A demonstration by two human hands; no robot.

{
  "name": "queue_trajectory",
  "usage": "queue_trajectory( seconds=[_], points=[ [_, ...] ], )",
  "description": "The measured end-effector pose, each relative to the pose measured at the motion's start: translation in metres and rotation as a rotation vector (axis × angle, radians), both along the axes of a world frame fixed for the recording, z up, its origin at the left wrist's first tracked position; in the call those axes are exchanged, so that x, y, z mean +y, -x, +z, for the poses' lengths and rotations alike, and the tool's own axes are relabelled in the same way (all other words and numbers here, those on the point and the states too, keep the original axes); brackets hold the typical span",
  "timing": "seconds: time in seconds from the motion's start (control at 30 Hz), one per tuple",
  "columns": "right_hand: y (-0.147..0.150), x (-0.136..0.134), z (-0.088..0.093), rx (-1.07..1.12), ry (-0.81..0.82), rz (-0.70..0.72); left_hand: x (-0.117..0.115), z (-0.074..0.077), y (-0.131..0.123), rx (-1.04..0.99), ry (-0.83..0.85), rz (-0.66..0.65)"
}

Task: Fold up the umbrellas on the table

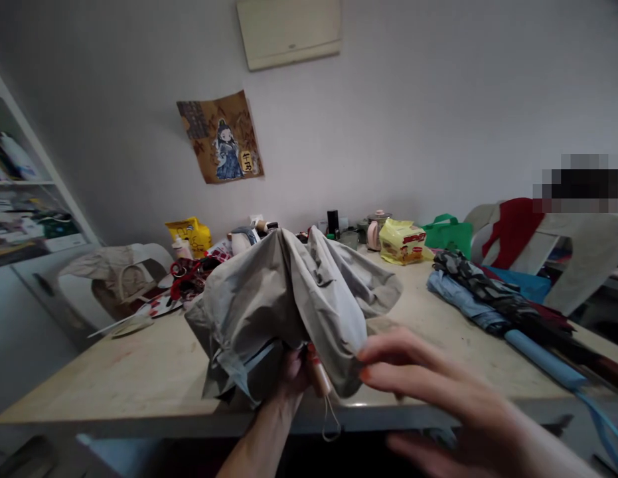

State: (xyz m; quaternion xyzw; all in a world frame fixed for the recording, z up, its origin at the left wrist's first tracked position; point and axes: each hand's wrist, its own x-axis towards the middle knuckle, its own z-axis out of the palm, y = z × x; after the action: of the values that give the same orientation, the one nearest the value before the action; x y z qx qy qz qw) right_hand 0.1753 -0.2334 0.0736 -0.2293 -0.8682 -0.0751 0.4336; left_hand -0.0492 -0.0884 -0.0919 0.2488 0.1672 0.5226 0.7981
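A grey umbrella (323,279) with loose, half-folded fabric hangs over the table's front edge, its pinkish handle (318,376) pointing down toward me with a thin wrist loop below. My left hand (295,373) is closed around the umbrella by the upper end of the handle; the canopy hides part of its fingers. To the right, my right hand (438,392) is open, fingers stretched toward the canopy's right fold. Its fingertips are at the fabric's edge, though I cannot tell whether they touch it.
Folded umbrellas, one light blue (542,358) and one dark patterned (518,312), lie at the table's right. Along the back stand a yellow food bag (402,242), a pink-handled kettle (376,229) and a green bag (451,236). Chairs flank the table (139,372); someone's blurred head shows far right.
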Motion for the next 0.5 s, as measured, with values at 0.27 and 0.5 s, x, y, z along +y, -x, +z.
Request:
queue_trajectory(
  seconds=[0.27,0.5],
  points=[
    [-0.004,0.054,0.034,-0.007,-0.122,-0.208,-0.020,0.035,-0.010,0.135,-0.231,-0.073],
    [-0.008,0.071,0.057,-0.073,-0.183,-0.126,-0.019,0.031,-0.005,0.132,-0.284,-0.050]
  ],
)
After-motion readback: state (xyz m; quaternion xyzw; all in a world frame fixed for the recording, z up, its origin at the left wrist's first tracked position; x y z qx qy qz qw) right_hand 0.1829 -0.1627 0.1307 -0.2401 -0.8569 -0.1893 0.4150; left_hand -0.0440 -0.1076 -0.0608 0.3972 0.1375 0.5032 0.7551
